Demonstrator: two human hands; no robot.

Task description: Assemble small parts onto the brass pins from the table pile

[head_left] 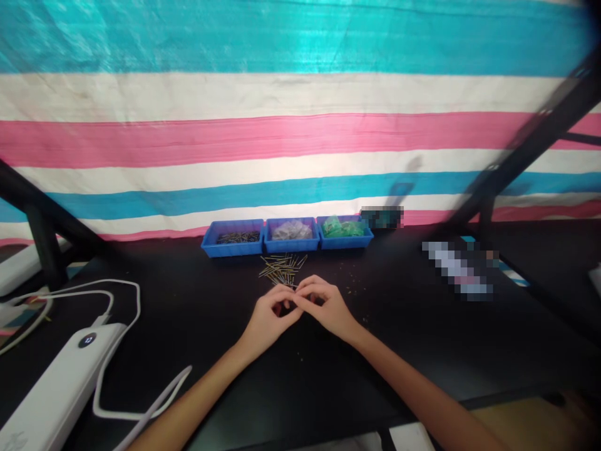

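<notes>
My left hand (270,316) and my right hand (331,310) meet at the fingertips over the black table (300,388). Both are pinched closed; whatever lies between the fingertips is too small to make out. Just beyond them is a loose pile of thin metal pins (282,269). Behind the pile stand three blue trays in a row: the left tray (232,250) holds dark thin pins, the middle tray (292,246) holds clear plastic pieces, and the right tray (346,242) holds green plastic.
At the left lies a white power bank (66,388) with white cables (139,313). Small bits (350,289) are scattered right of the pile. A blurred item (457,269) lies farther right. Black frame bars (521,147) rise at both sides before a striped sheet (282,138).
</notes>
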